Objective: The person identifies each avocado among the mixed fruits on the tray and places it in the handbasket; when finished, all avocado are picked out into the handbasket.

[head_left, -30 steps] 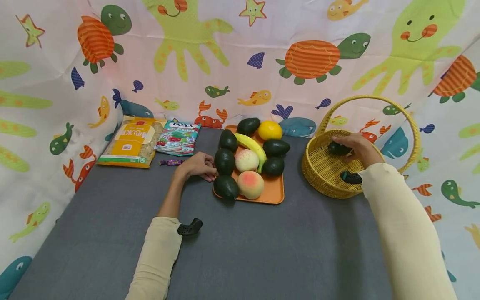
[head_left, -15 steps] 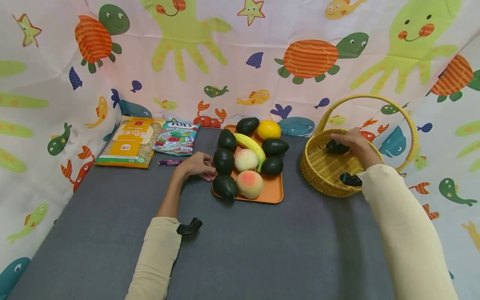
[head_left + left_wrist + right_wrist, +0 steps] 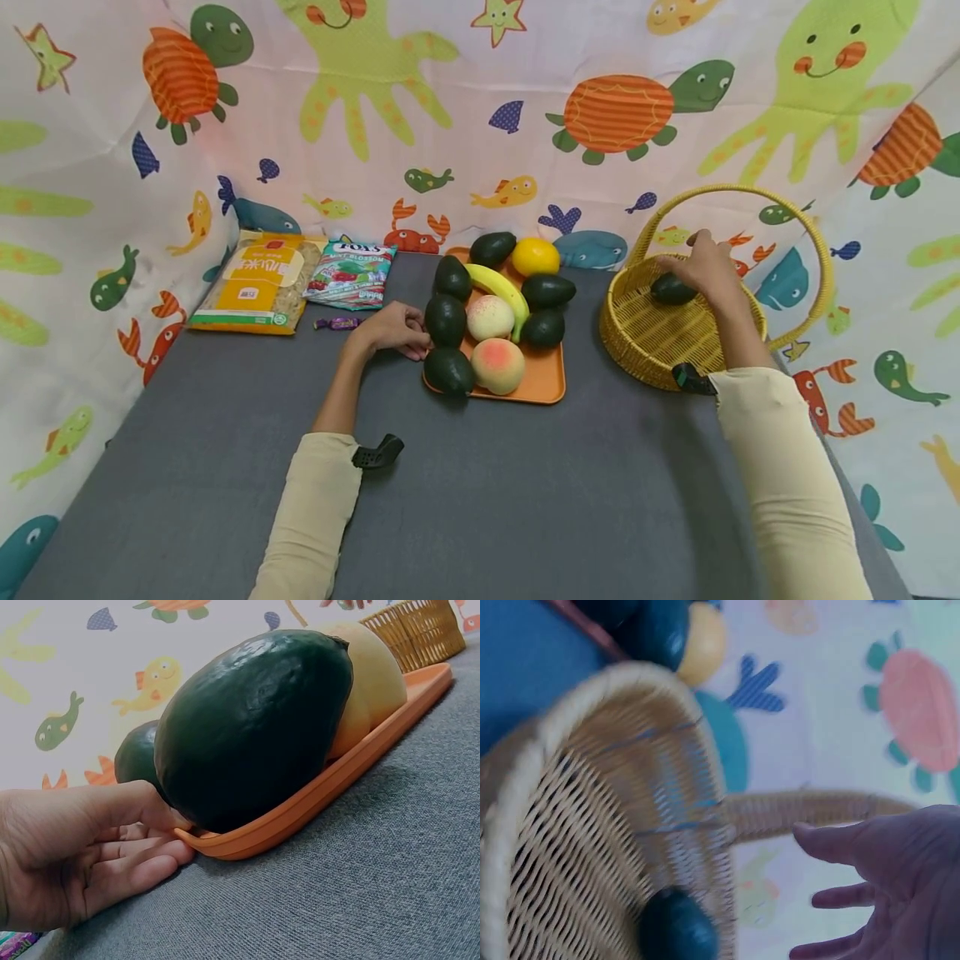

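Observation:
My left hand [image 3: 393,329] pinches the left rim of an orange tray [image 3: 551,379]; in the left wrist view its thumb and fingers [image 3: 161,866] meet at the tray's corner. Several dark green avocados [image 3: 446,321], a banana [image 3: 498,287], two peaches [image 3: 499,367] and a yellow lemon [image 3: 536,257] lie on the tray. At the right, a yellow wicker basket [image 3: 622,354] holds one avocado [image 3: 672,289]. Above the basket, my right hand [image 3: 705,267] holds nothing. Its fingers are spread, apart from the avocado, in the right wrist view.
Left of the tray lie a yellow bag of grain [image 3: 258,283], a Fox's candy bag [image 3: 351,275] and a small purple wrapped candy [image 3: 337,323]. The basket's tall handle [image 3: 821,250] arches up at the right. A cloth printed with sea animals [image 3: 420,75] hangs behind the grey table [image 3: 525,508].
My right hand has let go of the avocado in the basket and lifted upward, its fingers spreading. The left hand stays at the tray's rim.

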`<action>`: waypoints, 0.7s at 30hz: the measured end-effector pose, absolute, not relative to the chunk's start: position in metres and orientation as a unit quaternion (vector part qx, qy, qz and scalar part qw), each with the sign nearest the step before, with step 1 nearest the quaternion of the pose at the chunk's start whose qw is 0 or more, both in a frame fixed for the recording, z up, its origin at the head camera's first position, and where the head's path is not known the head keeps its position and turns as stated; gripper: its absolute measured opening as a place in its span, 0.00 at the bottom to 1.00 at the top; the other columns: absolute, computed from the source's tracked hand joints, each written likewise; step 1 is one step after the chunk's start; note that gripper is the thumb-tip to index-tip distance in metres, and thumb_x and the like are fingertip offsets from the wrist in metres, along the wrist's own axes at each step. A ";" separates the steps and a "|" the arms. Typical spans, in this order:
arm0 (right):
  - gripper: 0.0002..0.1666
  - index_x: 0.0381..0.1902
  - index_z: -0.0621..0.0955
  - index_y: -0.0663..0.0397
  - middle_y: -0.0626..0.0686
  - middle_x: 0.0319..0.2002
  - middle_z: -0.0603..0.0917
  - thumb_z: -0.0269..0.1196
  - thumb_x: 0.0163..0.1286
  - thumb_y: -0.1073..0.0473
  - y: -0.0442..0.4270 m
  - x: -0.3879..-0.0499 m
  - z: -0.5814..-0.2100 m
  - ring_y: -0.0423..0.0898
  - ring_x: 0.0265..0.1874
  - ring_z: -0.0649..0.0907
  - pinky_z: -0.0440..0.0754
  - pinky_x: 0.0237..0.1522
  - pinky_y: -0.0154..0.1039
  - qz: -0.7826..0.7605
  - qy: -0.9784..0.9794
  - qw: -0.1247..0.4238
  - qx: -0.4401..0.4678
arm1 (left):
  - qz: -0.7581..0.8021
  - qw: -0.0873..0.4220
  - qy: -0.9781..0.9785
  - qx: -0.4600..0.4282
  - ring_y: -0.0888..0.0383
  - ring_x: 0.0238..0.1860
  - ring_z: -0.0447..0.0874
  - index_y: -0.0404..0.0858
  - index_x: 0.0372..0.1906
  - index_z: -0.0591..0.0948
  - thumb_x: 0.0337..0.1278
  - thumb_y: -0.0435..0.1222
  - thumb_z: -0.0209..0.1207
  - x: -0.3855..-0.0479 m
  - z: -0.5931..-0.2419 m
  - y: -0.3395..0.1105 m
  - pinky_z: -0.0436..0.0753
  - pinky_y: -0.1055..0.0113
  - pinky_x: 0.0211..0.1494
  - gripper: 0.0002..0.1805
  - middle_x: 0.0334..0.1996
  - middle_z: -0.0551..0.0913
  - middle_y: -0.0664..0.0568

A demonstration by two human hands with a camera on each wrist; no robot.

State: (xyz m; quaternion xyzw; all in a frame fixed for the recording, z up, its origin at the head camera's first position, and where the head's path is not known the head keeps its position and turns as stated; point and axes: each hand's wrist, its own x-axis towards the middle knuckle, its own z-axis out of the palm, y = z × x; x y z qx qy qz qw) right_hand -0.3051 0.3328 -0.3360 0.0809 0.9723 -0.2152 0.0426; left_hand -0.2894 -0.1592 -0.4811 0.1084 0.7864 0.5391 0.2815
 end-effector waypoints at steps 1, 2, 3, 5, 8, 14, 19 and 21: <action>0.51 0.74 0.58 0.78 0.85 0.66 0.62 0.58 0.76 0.38 0.330 -0.301 -0.333 0.77 0.63 0.68 0.72 0.63 0.73 -0.212 0.974 0.034 0.076 | 0.539 0.282 0.786 0.109 0.61 0.28 0.90 0.28 0.50 0.80 0.63 0.31 0.63 -0.290 -0.481 -0.159 0.92 0.67 0.36 0.14 0.31 0.89 0.49; 0.50 0.73 0.60 0.77 0.84 0.66 0.64 0.58 0.76 0.39 0.326 -0.296 -0.330 0.76 0.62 0.69 0.73 0.62 0.72 -0.211 0.975 0.027 0.072 | 0.539 0.282 0.786 0.111 0.61 0.28 0.91 0.27 0.50 0.80 0.63 0.31 0.63 -0.290 -0.481 -0.160 0.92 0.67 0.36 0.14 0.31 0.89 0.49; 0.49 0.72 0.62 0.77 0.83 0.65 0.65 0.59 0.76 0.39 0.323 -0.291 -0.327 0.74 0.61 0.69 0.74 0.60 0.71 -0.209 0.975 0.017 0.068 | 0.538 0.282 0.786 0.111 0.61 0.28 0.91 0.27 0.51 0.80 0.63 0.31 0.63 -0.291 -0.481 -0.160 0.92 0.67 0.36 0.14 0.31 0.89 0.48; 0.46 0.71 0.65 0.76 0.81 0.64 0.67 0.59 0.76 0.40 0.314 -0.283 -0.321 0.72 0.58 0.71 0.76 0.56 0.69 -0.213 0.975 -0.007 0.061 | 0.537 0.283 0.787 0.109 0.61 0.28 0.91 0.27 0.51 0.80 0.63 0.31 0.63 -0.291 -0.481 -0.160 0.92 0.67 0.36 0.15 0.32 0.89 0.48; 0.40 0.68 0.71 0.73 0.79 0.64 0.71 0.60 0.77 0.42 0.297 -0.271 -0.313 0.70 0.56 0.74 0.78 0.52 0.67 -0.230 0.970 -0.061 0.055 | 0.537 0.279 0.790 0.102 0.61 0.28 0.90 0.27 0.50 0.80 0.63 0.31 0.63 -0.291 -0.481 -0.161 0.92 0.67 0.36 0.14 0.32 0.89 0.48; 0.28 0.60 0.81 0.66 0.70 0.58 0.80 0.61 0.77 0.47 0.260 -0.255 -0.297 0.66 0.57 0.82 0.84 0.55 0.61 -0.287 0.941 -0.176 0.022 | 0.544 0.282 0.783 0.110 0.60 0.28 0.91 0.28 0.49 0.80 0.62 0.31 0.63 -0.290 -0.481 -0.160 0.93 0.66 0.37 0.13 0.31 0.89 0.48; 0.26 0.58 0.83 0.64 0.64 0.56 0.85 0.66 0.75 0.48 0.235 -0.254 -0.285 0.62 0.56 0.86 0.87 0.53 0.42 -0.315 0.927 -0.195 -0.068 | 0.546 0.283 0.781 0.105 0.60 0.28 0.91 0.28 0.49 0.81 0.63 0.31 0.63 -0.290 -0.481 -0.161 0.92 0.67 0.36 0.13 0.31 0.89 0.49; 0.26 0.59 0.82 0.62 0.63 0.56 0.85 0.67 0.74 0.48 0.227 -0.256 -0.282 0.61 0.55 0.87 0.90 0.55 0.44 -0.317 0.926 -0.185 -0.095 | 0.546 0.281 0.783 0.102 0.60 0.28 0.91 0.28 0.49 0.81 0.63 0.30 0.63 -0.289 -0.480 -0.161 0.92 0.67 0.36 0.13 0.31 0.89 0.48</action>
